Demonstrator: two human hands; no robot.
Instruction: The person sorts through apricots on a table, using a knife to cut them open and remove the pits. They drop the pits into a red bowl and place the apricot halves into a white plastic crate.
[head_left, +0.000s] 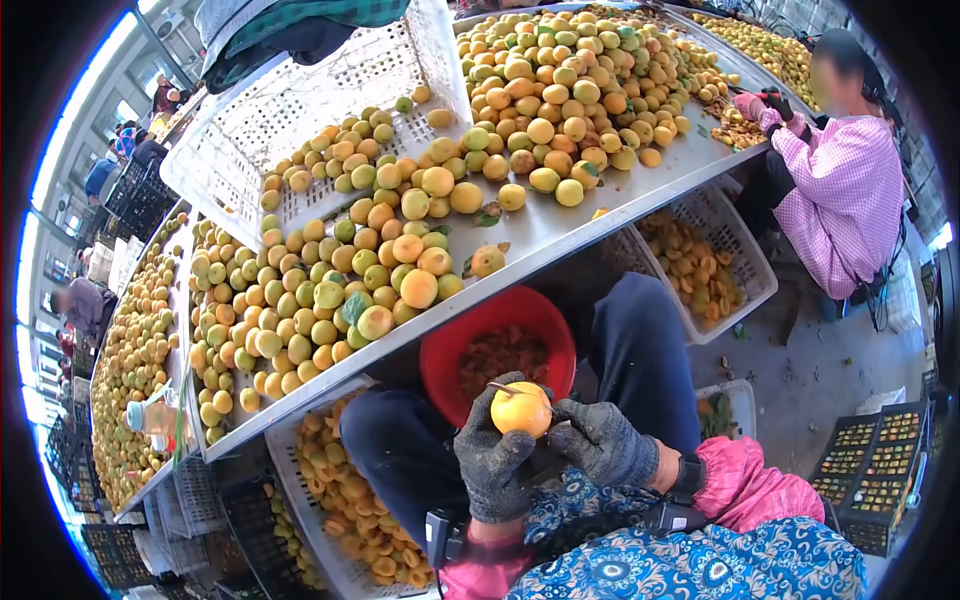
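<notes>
My left hand (pixel 493 468), in a dark grey glove, is closed around a yellow-orange apricot (pixel 521 411) and holds it up over my lap. A thin, dark, curved strip (pixel 512 388) lies across the top of the fruit. My right hand (pixel 606 440), gloved alike, comes in from the right with fingers curled, its thumb and fingertips right at the apricot's side. What those fingers grip, I cannot tell. Between my knees, just beyond the hands, stands a red bucket (pixel 433 352) with brownish-orange pieces at the bottom.
A metal-edged table (pixel 640 205) bears heaped apricots (pixel 560 90) and a tipped white crate (pixel 215 165). Crates of split apricots stand at my left (pixel 288 465) and under the table at right (pixel 765 292). A person in pink checks (pixel 845 190) sits at the right, hands at the table.
</notes>
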